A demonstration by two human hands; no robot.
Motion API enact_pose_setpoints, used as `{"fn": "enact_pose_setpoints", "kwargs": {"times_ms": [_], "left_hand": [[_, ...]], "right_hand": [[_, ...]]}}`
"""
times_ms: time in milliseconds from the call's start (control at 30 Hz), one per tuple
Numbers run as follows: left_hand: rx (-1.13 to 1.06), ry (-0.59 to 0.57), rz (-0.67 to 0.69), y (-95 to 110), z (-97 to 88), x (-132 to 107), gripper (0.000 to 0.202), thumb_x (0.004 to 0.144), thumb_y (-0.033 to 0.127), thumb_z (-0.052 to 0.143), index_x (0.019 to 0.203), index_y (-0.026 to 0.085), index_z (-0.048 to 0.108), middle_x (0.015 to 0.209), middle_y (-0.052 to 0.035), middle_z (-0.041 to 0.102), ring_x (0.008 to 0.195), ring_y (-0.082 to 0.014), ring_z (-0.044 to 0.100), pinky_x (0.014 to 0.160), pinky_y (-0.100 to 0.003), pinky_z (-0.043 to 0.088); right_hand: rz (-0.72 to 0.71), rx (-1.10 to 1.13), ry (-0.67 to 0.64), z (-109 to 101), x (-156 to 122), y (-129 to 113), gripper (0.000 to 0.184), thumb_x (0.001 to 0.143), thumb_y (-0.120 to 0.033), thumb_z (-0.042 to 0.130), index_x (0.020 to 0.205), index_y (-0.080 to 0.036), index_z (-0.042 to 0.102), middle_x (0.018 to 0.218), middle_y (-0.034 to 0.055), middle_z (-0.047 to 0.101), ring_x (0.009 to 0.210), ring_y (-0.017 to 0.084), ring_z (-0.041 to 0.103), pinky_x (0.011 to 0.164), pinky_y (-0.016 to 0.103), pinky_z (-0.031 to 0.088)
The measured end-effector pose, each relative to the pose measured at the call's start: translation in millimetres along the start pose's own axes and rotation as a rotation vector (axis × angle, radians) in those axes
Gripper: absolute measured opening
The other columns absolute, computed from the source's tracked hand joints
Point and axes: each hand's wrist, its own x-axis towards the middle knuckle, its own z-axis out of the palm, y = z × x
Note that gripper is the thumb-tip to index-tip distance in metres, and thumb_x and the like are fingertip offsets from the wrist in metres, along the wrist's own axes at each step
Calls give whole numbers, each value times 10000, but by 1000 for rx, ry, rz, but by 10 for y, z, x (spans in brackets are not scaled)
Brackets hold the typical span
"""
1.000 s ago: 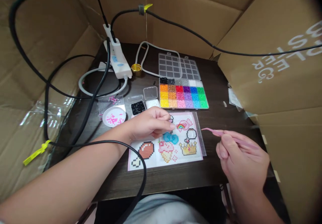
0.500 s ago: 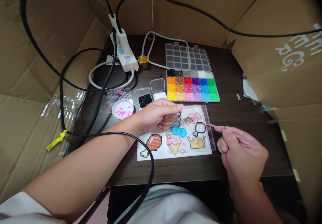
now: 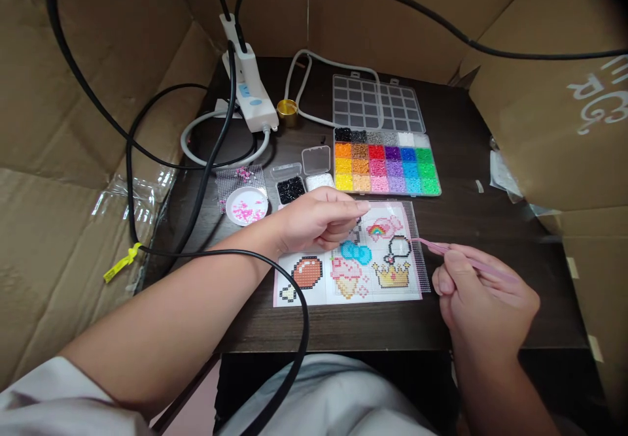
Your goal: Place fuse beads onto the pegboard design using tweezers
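Observation:
My right hand point(image 3: 483, 292) grips pink tweezers point(image 3: 466, 261), whose tips point left at the right side of the pattern sheet. A clear pegboard point(image 3: 420, 259) lies over the printed pattern sheet point(image 3: 350, 297), which shows an ice cream, a crown and other pixel pictures. Blue beads point(image 3: 356, 253) form a bow shape near its middle, and a ring of black beads point(image 3: 399, 246) sits close to the tweezer tips. My left hand point(image 3: 326, 220) is closed above the upper left of the sheet, thumb pointing right; what its curled fingers hold, if anything, is hidden.
A sorted bead box point(image 3: 387, 161) with its lid point(image 3: 377, 104) open stands behind the sheet. Small boxes of black beads point(image 3: 291, 191) and white beads point(image 3: 320, 181) sit left of it. A white dish point(image 3: 246, 207) holds pink beads. A black cable point(image 3: 304, 331) hangs across my left forearm.
The whole view has shifted slightly, so the table things appear a little further right and higher. Both hands keep their grip and their place over the sheet.

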Motion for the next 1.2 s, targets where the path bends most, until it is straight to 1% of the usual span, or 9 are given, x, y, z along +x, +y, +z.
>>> {"fn": "enact_pose_setpoints", "kwargs": {"times_ms": [167, 333, 433, 633, 767, 833, 1000, 1200], "left_hand": [[18, -20, -8, 7, -9, -4, 524, 913, 315, 618, 501, 198, 316, 464, 78, 231, 396, -45, 192, 395, -197, 153], [31, -32, -19, -1, -22, -9, 527, 922, 314, 604, 502, 202, 305, 468, 77, 226, 401, -46, 182, 398, -207, 150], [23, -28, -16, -8, -29, -7, 527, 908, 325, 630, 509, 200, 309, 471, 76, 233, 405, -46, 190, 398, -200, 157], [16, -27, -26, 15, -17, -2, 547, 881, 360, 668, 502, 195, 310, 460, 75, 228, 403, -42, 198, 390, -193, 169], [32, -38, -21, 31, -26, 4, 566, 851, 363, 708, 485, 181, 317, 462, 71, 227, 414, -38, 202, 396, -190, 195], [33, -46, -25, 33, -32, 6, 574, 843, 371, 719, 483, 177, 317, 467, 70, 223, 419, -37, 203, 395, -186, 202], [37, -41, -30, 35, -26, 7, 571, 836, 366, 724, 481, 176, 320, 470, 68, 222, 421, -36, 204, 396, -184, 211], [29, -37, -27, 47, -3, 9, 569, 823, 357, 735, 473, 174, 325, 463, 66, 232, 418, -37, 212, 398, -184, 199]], "right_hand": [[32, 3, -6, -4, -1, -23, 174, 781, -303, 805, 830, -138, 778, 628, 56, 708, 395, 82, 466, 354, 223, 305], [12, -2, -6, 5, -13, -31, 165, 784, -298, 799, 830, -141, 782, 645, 61, 717, 394, 81, 463, 351, 222, 285], [-3, -32, -15, 11, -26, -26, 170, 793, -310, 788, 835, -145, 783, 667, 68, 729, 398, 86, 464, 360, 234, 297], [5, -126, -78, 0, -28, -22, 184, 809, -328, 774, 858, -152, 794, 584, 33, 685, 414, 93, 483, 382, 230, 356], [21, -154, -131, -16, -12, -5, 189, 829, -327, 750, 890, -158, 809, 506, -10, 617, 418, 99, 495, 399, 229, 404], [16, -160, -138, -21, -7, 6, 183, 836, -322, 746, 900, -166, 814, 489, -22, 598, 419, 96, 494, 406, 226, 407], [4, -148, -141, -9, -1, 21, 171, 821, -314, 767, 904, -173, 816, 505, -20, 620, 430, 95, 509, 415, 223, 416], [1, -160, -153, 18, 4, 10, 183, 814, -327, 773, 907, -176, 818, 494, -24, 610, 424, 96, 496, 411, 228, 402]]}}
